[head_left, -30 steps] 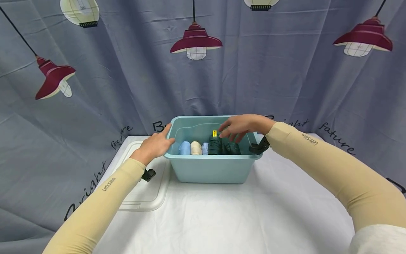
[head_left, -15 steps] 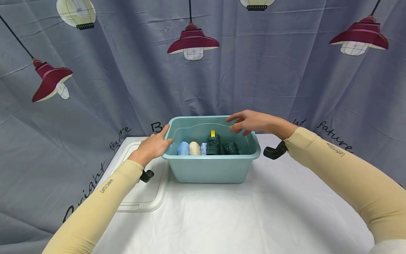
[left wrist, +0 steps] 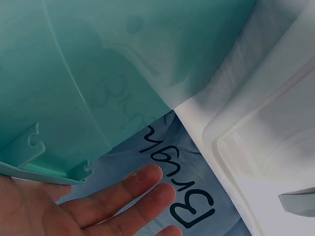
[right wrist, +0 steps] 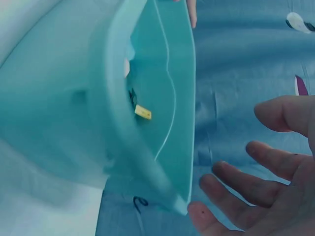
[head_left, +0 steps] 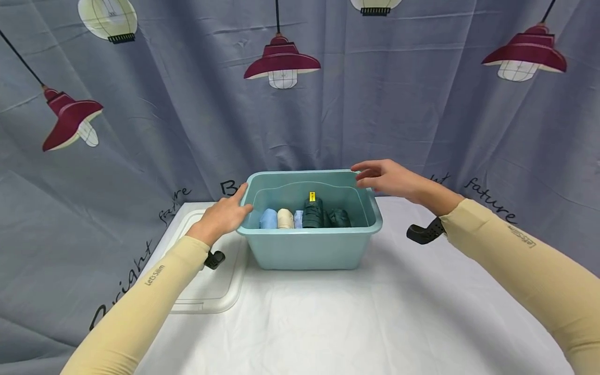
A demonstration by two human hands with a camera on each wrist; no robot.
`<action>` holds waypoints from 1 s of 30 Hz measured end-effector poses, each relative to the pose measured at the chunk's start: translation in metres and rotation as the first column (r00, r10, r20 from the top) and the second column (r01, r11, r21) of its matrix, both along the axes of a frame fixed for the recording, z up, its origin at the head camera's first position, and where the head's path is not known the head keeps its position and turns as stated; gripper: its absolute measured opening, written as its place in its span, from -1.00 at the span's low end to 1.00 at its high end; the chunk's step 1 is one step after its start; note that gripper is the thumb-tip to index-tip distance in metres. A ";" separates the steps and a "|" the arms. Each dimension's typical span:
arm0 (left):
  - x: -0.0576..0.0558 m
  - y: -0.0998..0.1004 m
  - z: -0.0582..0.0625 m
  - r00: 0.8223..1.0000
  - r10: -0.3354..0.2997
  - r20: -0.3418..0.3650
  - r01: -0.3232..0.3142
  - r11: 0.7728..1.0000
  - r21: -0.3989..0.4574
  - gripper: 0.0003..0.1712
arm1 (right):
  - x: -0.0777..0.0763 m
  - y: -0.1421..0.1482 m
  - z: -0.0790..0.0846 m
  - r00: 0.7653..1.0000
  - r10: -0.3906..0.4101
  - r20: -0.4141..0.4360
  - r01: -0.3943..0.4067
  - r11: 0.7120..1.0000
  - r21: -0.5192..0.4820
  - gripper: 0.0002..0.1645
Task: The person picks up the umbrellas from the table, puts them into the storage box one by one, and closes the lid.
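Note:
A light teal storage bin [head_left: 307,251] stands on the table, uncovered. Along its near inner side sit a blue rolled cloth [head_left: 269,219], a cream roll [head_left: 285,219], a pale blue roll [head_left: 298,220], a dark green roll [head_left: 312,214] with a yellow tag [head_left: 312,197], and another dark green bundle [head_left: 338,217]. My left hand [head_left: 222,216] rests at the bin's left rim; its fingers [left wrist: 125,199] extend straight along the outside, under the rim. Holding nothing, my right hand [head_left: 391,179] hovers by the back right corner, fingers spread and relaxed.
A white lid [head_left: 213,278] lies flat left of the bin, partly under my left forearm. White cloth [head_left: 328,323] covers the table. Behind it hangs a grey-blue curtain [head_left: 201,104] printed with lamps and lettering.
My right hand has moved out of the bin, up and to the right, past the back right rim. The left hand stays at the left rim. The view has shifted slightly.

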State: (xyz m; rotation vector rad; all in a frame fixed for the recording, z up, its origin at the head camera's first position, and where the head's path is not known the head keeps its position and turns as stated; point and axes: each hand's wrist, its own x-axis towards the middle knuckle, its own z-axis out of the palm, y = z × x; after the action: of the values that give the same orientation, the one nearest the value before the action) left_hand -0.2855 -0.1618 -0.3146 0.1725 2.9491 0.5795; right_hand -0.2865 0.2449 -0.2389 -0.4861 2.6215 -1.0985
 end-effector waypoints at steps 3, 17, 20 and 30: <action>0.000 0.001 0.001 1.000 -0.002 0.000 0.002 1.000 -0.003 -0.13 | 0.002 0.006 -0.004 0.999 -0.019 -0.026 0.018 1.000 -0.006 -0.33; 0.001 0.002 0.001 1.000 0.006 0.009 -0.006 1.000 0.007 -0.13 | -0.007 0.021 -0.043 0.970 -0.061 -0.237 0.102 0.981 0.165 -0.25; 0.000 0.003 0.001 1.000 -0.003 0.006 0.003 1.000 0.010 -0.13 | -0.011 0.023 -0.051 0.966 -0.085 -0.245 0.129 0.977 0.169 -0.23; 0.002 0.002 0.002 1.000 -0.006 0.010 0.007 1.000 -0.008 -0.13 | -0.020 0.018 -0.069 0.963 -0.068 -0.261 0.115 0.979 0.171 -0.11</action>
State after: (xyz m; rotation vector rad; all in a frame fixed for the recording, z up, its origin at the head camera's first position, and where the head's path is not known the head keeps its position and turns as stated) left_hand -0.2832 -0.1601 -0.3131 0.1779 2.9399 0.5658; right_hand -0.3065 0.2628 -0.3083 -0.4986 2.9618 -0.8550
